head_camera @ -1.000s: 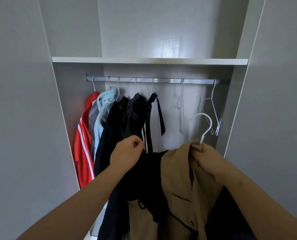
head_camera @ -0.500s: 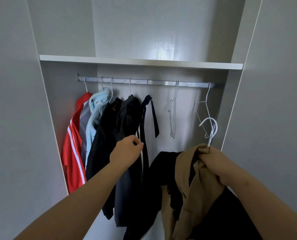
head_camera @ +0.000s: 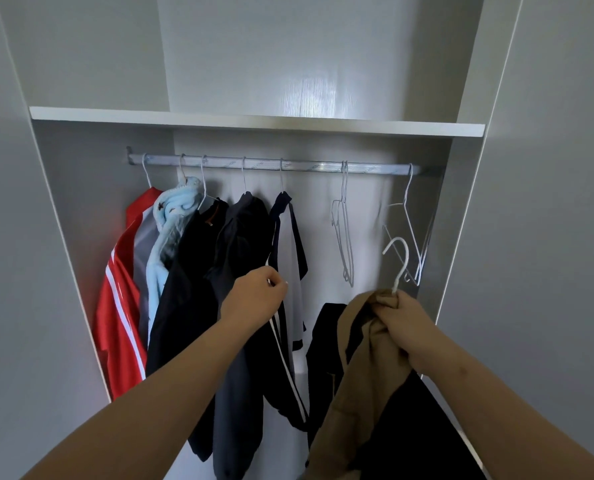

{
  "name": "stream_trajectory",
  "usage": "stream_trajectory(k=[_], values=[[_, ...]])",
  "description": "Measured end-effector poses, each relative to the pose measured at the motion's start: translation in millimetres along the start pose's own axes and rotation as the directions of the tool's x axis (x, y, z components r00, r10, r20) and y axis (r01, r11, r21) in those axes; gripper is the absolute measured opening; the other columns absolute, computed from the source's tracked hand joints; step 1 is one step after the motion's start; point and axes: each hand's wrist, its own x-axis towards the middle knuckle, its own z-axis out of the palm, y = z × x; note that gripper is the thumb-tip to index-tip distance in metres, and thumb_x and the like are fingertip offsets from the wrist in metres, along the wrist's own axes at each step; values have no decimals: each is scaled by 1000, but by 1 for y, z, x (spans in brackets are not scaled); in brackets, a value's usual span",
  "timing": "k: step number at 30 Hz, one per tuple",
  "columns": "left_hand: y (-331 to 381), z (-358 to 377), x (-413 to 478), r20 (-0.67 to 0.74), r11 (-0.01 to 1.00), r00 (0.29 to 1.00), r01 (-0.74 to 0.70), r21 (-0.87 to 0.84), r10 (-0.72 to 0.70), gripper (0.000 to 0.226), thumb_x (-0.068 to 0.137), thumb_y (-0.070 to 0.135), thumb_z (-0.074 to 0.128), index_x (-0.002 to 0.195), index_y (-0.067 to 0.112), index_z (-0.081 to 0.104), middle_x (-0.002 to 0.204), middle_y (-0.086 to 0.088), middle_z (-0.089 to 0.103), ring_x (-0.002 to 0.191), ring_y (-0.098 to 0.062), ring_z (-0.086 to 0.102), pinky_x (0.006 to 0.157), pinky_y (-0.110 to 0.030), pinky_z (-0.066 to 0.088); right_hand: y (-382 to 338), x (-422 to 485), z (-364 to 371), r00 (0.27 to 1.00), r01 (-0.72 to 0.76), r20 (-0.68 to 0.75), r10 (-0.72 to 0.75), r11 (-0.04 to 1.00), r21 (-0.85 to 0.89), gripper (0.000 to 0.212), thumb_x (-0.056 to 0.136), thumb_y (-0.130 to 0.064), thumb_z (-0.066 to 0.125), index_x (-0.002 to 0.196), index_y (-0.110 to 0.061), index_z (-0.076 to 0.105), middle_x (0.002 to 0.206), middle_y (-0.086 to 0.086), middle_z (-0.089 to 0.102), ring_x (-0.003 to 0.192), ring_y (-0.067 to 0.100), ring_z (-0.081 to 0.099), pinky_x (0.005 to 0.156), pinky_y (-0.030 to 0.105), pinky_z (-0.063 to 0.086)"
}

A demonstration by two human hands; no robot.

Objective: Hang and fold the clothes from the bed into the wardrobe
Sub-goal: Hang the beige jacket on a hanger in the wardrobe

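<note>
The right hand (head_camera: 406,323) has its fingers curled tight round the bunched collar of a tan cloth jacket (head_camera: 354,403) and the neck of its white wire hanger (head_camera: 401,261), whose hook stands upright below the silver wardrobe rail (head_camera: 271,164), near its right end. The left hand (head_camera: 254,296) pinches the white-striped edge of a navy-and-white garment (head_camera: 290,237) hanging mid-rail. A red striped jacket (head_camera: 119,323) hangs far left.
</note>
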Motion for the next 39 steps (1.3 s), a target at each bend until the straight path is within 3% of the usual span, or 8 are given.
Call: stream_trajectory(k=[7, 16, 22, 25, 29, 32, 36, 39], values=[[-5, -6, 59, -38, 999, 999, -22, 31, 23, 13, 90, 29, 52, 78, 29, 58, 69, 7, 59, 66, -13, 58, 66, -32, 50, -34, 54, 38, 995, -99, 33, 94, 945, 312, 12, 91, -25, 60, 91, -12, 59, 92, 11, 63, 86, 25, 60, 72, 30, 50], [-20, -9, 190, -17, 986, 986, -164, 32, 165, 11, 91, 21, 52, 94, 20, 63, 82, 9, 58, 81, -11, 56, 74, -27, 47, -67, 168, 102, 990, -130, -5, 137, 946, 298, 33, 94, -25, 54, 112, 3, 58, 111, 26, 62, 106, 39, 59, 99, 45, 46], [-27, 2, 287, 61, 943, 955, -296, 154, 290, 16, 90, 18, 54, 103, 18, 63, 107, -1, 58, 93, -14, 57, 82, -29, 48, -89, 244, 125, 983, -113, -106, 151, 946, 305, 23, 95, -28, 52, 91, -6, 59, 109, 27, 63, 103, 40, 60, 97, 49, 47], [-28, 9, 317, 76, 915, 936, -351, 201, 342, 19, 88, 18, 57, 107, 19, 62, 116, -1, 51, 103, -16, 52, 86, -27, 44, -100, 270, 126, 984, -95, -111, 136, 943, 318, 21, 93, -25, 54, 98, -6, 60, 101, 21, 65, 96, 35, 62, 92, 44, 50], [-34, 19, 345, 94, 903, 930, -367, 224, 355, 25, 87, 20, 59, 113, 19, 58, 128, -2, 42, 112, -20, 47, 88, -27, 40, -118, 303, 121, 984, -42, -145, 101, 931, 362, 8, 91, -14, 56, 90, -10, 62, 80, 10, 64, 77, 23, 61, 68, 30, 50], [-42, 23, 357, 182, 916, 938, -333, 225, 296, 42, 86, 25, 61, 126, 21, 48, 133, -4, 40, 113, -22, 49, 90, -31, 44, -130, 324, 118, 982, -2, -177, 71, 933, 359, 16, 91, -7, 54, 77, -11, 61, 73, 6, 62, 68, 18, 59, 59, 26, 46], [-54, 26, 369, 218, 932, 944, -294, 211, 249, 56, 80, 27, 63, 131, 26, 38, 124, -6, 48, 109, -27, 53, 86, -40, 48, -130, 352, 119, 975, -18, -205, 85, 950, 311, 8, 92, -10, 54, 89, -7, 61, 76, 8, 61, 79, 26, 60, 74, 31, 48], [-57, 30, 370, 223, 921, 937, -318, 222, 270, 69, 83, 26, 62, 141, 33, 24, 127, -8, 45, 110, -29, 53, 86, -39, 48, -126, 365, 122, 978, -36, -192, 87, 966, 257, 10, 94, -15, 52, 90, -8, 58, 75, 8, 58, 77, 24, 57, 69, 29, 46]])
